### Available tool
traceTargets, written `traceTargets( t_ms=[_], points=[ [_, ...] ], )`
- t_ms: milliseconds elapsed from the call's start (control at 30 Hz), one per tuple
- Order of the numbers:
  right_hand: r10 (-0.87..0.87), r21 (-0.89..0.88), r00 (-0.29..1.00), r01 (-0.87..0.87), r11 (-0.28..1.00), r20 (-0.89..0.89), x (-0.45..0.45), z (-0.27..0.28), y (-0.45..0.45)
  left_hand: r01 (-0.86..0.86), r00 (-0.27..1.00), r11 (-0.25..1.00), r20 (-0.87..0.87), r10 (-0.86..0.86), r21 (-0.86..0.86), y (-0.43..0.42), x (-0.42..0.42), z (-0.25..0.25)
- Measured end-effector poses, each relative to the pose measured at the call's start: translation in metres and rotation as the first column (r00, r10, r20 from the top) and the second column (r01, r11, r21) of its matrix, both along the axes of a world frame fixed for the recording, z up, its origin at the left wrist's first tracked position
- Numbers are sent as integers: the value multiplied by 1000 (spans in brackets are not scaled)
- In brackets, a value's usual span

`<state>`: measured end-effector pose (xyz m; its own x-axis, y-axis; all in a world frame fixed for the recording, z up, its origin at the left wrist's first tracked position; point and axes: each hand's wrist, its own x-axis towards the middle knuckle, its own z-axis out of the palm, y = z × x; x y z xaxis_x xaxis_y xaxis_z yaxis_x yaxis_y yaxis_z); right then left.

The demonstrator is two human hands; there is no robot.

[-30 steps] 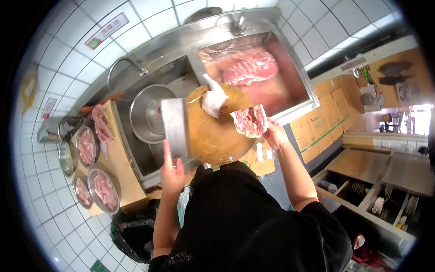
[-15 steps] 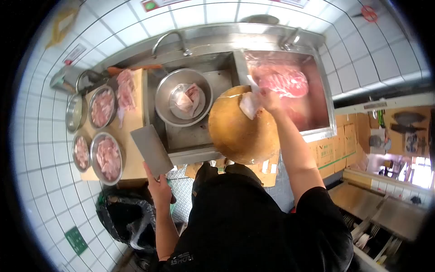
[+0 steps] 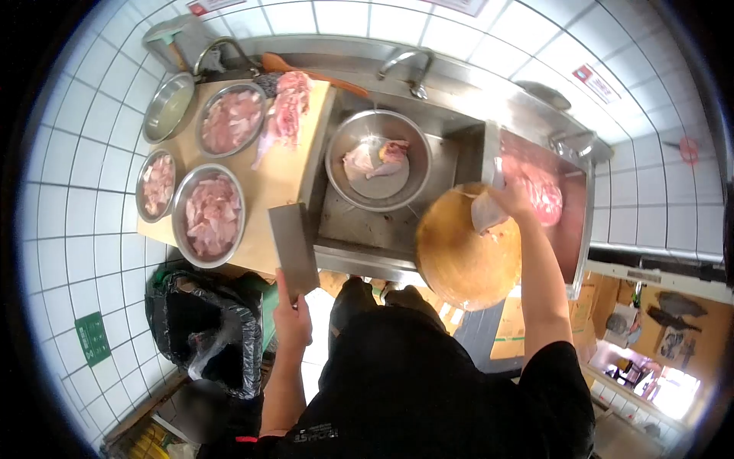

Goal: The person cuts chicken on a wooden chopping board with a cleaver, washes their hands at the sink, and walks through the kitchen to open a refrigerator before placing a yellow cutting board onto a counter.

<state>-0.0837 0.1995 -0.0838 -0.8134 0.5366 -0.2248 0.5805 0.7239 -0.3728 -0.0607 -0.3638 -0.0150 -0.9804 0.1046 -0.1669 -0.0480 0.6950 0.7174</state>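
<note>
My left hand [image 3: 293, 317] is closed on the handle of a cleaver [image 3: 293, 249], its broad blade upright over the front edge of the wooden board. My right hand [image 3: 514, 200] is closed on a pale, skin-on poultry leg [image 3: 486, 213] at the back of the round chopping block [image 3: 468, 260]. The hand covers part of the leg. In the left sink a steel bowl [image 3: 419, 189] holds pieces of meat [image 3: 390, 159]. A large slab of pink meat [image 3: 545, 200] lies in the right basin, partly behind my right hand.
On the wooden board [image 3: 264, 199] stand steel bowls of cut meat [image 3: 210, 214] and a meaty carcass piece [image 3: 290, 107]. A wooden-handled tool [image 3: 336, 80] lies behind. Two taps [image 3: 418, 86] rise at the back. A black-lined bin [image 3: 202, 329] stands at lower left.
The piece my right hand held earlier is gone from it; meat now lies in the left sink's bowl. My right hand has taken hold of the leg on the block. The view has shifted left.
</note>
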Motion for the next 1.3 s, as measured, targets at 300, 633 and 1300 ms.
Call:
traceTargets(
  t_ms=[300,633,1300],
  points=[
    [144,59,989,-145,988,18,-176,17,-145,13,999,998,50,-15,54,-33,-31,-21],
    [-125,-753,946,-153,640,-298,-338,-106,-359,-162,983,983,96,154,80,-79,-17,-25],
    [-158,-913,987,33,407,-35,-301,-87,-317,-209,976,970,88,200,120,-60,-23,-19]
  ],
)
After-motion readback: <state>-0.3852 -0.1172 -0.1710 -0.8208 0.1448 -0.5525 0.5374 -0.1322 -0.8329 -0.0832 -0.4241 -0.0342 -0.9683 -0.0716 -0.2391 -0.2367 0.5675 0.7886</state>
